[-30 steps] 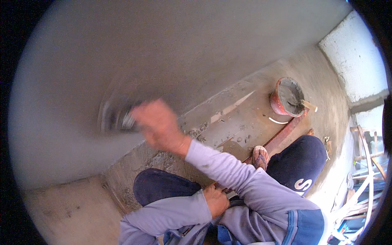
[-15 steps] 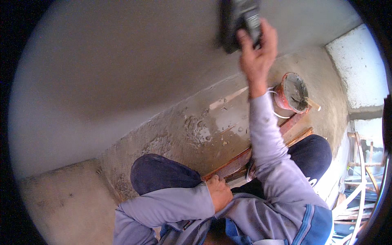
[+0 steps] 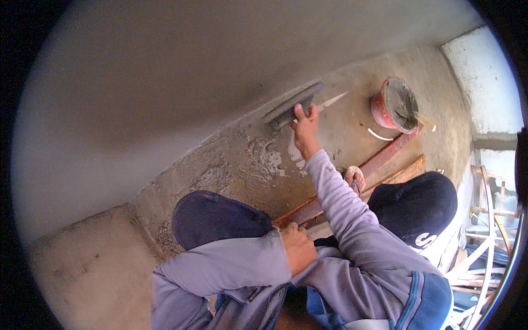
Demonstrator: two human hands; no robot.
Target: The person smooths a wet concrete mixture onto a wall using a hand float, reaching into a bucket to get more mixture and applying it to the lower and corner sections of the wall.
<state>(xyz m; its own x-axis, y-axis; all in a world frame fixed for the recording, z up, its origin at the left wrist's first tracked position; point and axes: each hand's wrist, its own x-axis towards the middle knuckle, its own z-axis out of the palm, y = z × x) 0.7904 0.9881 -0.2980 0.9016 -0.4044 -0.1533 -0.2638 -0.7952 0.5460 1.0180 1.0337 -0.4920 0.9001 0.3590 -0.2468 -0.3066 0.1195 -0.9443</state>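
Note:
My right hand [image 3: 306,129] grips a dark grey plastering float [image 3: 294,104] by its handle, the arm stretched forward. The float is tilted edge-on at the foot of the smooth grey plastered wall [image 3: 165,71], by the line where wall and floor meet. Below it, wet mortar [image 3: 264,157] lies in rough splashes on the floor. My left hand [image 3: 298,248] is a loose fist resting at my lap beside my left knee [image 3: 217,220]; nothing shows out of it, though its palm is hidden.
A red bucket [image 3: 379,110] of grey mortar stands ahead on the right, a wooden handle [image 3: 426,122] at its rim. A reddish-brown beam [image 3: 385,157] runs diagonally between my knees towards it. Wood strips and scrap [image 3: 487,264] are piled at far right.
My right hand has brought the float down from higher on the wall, leftward and nearer, to the wall's foot. My left hand stays at my lap.

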